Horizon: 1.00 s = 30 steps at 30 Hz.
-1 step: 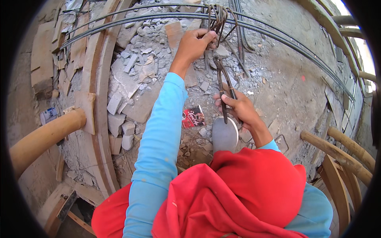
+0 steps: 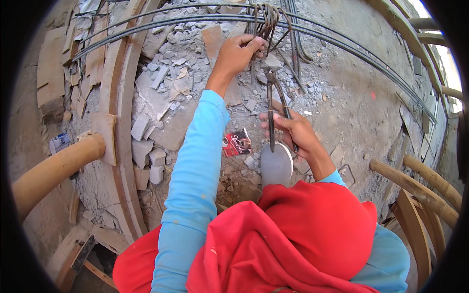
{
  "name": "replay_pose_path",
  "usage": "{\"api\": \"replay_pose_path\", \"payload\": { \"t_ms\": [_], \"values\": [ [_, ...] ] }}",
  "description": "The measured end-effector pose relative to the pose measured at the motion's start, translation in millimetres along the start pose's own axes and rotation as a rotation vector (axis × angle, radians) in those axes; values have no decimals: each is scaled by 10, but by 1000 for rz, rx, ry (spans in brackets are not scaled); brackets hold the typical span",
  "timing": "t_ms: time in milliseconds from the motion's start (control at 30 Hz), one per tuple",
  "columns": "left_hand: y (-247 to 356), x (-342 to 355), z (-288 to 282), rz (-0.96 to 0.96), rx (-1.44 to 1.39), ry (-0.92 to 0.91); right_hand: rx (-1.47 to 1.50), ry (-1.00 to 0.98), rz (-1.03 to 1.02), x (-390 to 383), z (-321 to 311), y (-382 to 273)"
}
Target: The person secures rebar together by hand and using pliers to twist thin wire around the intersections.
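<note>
My left hand (image 2: 236, 56) reaches forward with thumb and fingers closed on the lower ends of a bundle of bent steel stirrups (image 2: 266, 20). These rusty loops hang around the long steel bars (image 2: 195, 19). In my right hand (image 2: 296, 131) is a pair of long-handled pincers (image 2: 270, 105), its jaws pointing up toward the stirrups. The handles are spread apart, with my thumb across one and my fingers partly hidden behind. The jaws are apart from the stirrups. My grey shoe or boot toe (image 2: 276, 163) shows just below the pincers.
Broken concrete rubble (image 2: 181, 85) covers the ground at left. A red packet (image 2: 236, 143) lies between my arms. A long timber beam (image 2: 117, 97) runs along the left, near a thick round pole (image 2: 58, 168). More wooden poles (image 2: 410, 183) stick in from the right.
The pincers' handles have spread slightly wider and the jaws have shifted a little to the right. My left hand has stayed at the stirrups.
</note>
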<state>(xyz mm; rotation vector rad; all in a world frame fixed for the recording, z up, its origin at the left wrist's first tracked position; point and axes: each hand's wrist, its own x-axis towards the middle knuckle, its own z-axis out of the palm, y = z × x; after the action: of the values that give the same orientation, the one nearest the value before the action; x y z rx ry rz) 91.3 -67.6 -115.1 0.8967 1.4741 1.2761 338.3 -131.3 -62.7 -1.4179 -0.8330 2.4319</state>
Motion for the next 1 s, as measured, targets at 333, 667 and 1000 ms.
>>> {"api": "replay_pose_path", "payload": {
  "t_ms": [333,667,1000],
  "values": [
    [-179,-309,-127,151,-119,-71,-175,54,25,-107,108,-166],
    [-149,-494,39,263,347,390,-518,73,-160,148,-53,-155],
    [-244,-507,77,248,487,642,-373,52,-65,129,96,-188]
  ]
}}
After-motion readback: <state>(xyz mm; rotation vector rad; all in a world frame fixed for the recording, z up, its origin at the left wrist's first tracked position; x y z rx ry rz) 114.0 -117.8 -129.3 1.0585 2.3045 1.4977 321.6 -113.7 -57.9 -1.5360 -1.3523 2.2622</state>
